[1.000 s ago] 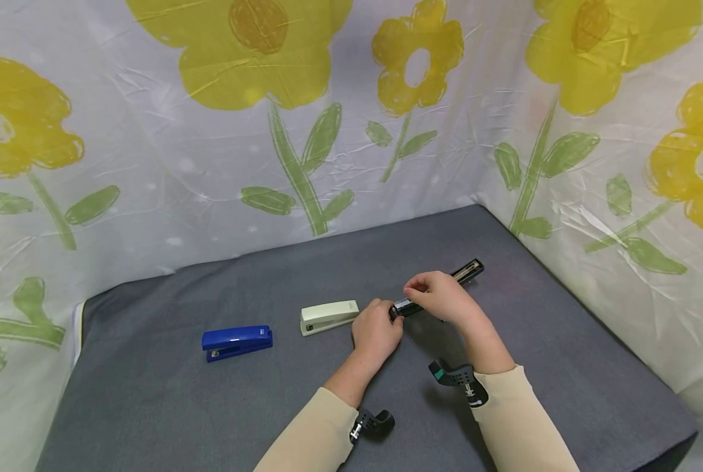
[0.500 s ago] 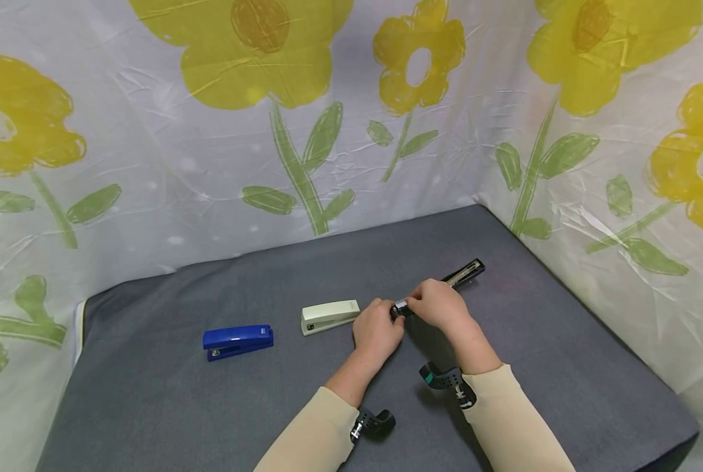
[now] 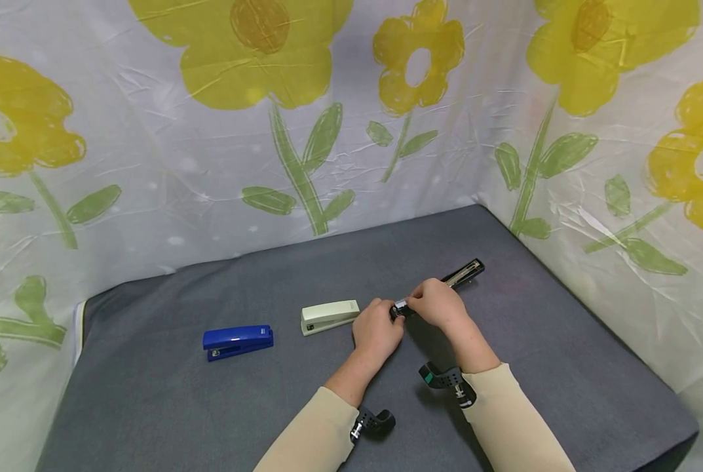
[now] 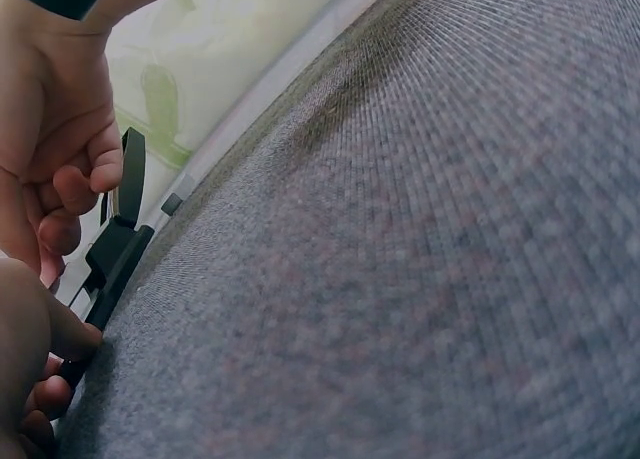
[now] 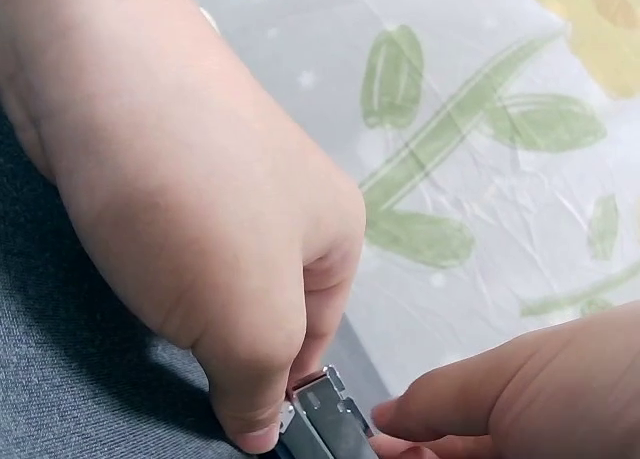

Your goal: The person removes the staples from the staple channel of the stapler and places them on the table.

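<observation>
A black stapler lies unfolded on the grey cloth, its long top arm swung back to the far right. My left hand grips its near end, thumb and fingers on either side. With curled fingers, my right hand pinches at the metal staple channel near that end. Whether a small piece sits between those fingertips cannot be seen. In the left wrist view, the right hand hangs over the raised part of the stapler. Just left of my left hand rests a cream stapler.
A blue stapler stands farther left on the grey cloth. White sheeting with yellow flowers borders the back and right sides of the table. The table's edge runs along the right.
My right hand has come down and left from above the stapler onto its metal channel, then held there over the last half second. The left hand keeps its grip in place.
</observation>
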A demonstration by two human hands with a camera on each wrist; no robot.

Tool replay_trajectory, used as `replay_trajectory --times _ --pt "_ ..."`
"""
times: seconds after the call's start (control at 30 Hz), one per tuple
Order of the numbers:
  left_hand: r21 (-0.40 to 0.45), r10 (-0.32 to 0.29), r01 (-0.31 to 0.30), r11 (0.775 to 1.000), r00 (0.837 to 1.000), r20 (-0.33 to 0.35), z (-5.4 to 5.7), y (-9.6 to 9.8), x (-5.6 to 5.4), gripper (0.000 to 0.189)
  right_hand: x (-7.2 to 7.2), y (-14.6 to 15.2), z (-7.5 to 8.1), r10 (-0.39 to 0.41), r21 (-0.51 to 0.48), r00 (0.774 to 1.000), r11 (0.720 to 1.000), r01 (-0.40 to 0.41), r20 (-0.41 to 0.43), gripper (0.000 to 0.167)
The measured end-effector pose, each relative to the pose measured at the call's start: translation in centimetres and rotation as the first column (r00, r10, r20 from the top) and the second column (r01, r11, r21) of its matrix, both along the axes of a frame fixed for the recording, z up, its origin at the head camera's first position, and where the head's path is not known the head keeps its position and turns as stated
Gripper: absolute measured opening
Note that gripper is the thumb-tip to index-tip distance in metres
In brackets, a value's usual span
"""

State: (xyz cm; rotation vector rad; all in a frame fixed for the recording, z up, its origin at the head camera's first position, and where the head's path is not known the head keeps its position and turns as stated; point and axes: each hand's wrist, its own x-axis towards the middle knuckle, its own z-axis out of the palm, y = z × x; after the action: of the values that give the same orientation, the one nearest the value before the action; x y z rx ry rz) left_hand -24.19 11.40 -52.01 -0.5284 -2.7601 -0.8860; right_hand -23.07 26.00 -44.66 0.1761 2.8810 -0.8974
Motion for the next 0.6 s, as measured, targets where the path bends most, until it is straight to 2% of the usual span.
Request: replay_trajectory --times 0.2,0.5,0.6 --pt "-0.014 0.0 0.0 1.0 1.0 0.007 0.02 0.03 -0.08 0.021 -0.16 0.3 -0.06 -0.063 -0.124 0.998 0.99 0.062 -0.005 0.021" --pt "-0.01 -0.006 0.006 1.0 1.0 0.004 -0.03 -0.06 -0.03 0.019 -0.15 -0.18 0.2 -0.064 -0.158 0.998 0.986 0.06 -0.019 0.019" --pt "-0.011 -0.004 0.004 1.0 1.0 0.003 -0.1 -0.01 -0.01 0.02 -0.01 -0.17 0.14 -0.067 -0.161 0.997 0.985 0.061 -0.033 0.025"
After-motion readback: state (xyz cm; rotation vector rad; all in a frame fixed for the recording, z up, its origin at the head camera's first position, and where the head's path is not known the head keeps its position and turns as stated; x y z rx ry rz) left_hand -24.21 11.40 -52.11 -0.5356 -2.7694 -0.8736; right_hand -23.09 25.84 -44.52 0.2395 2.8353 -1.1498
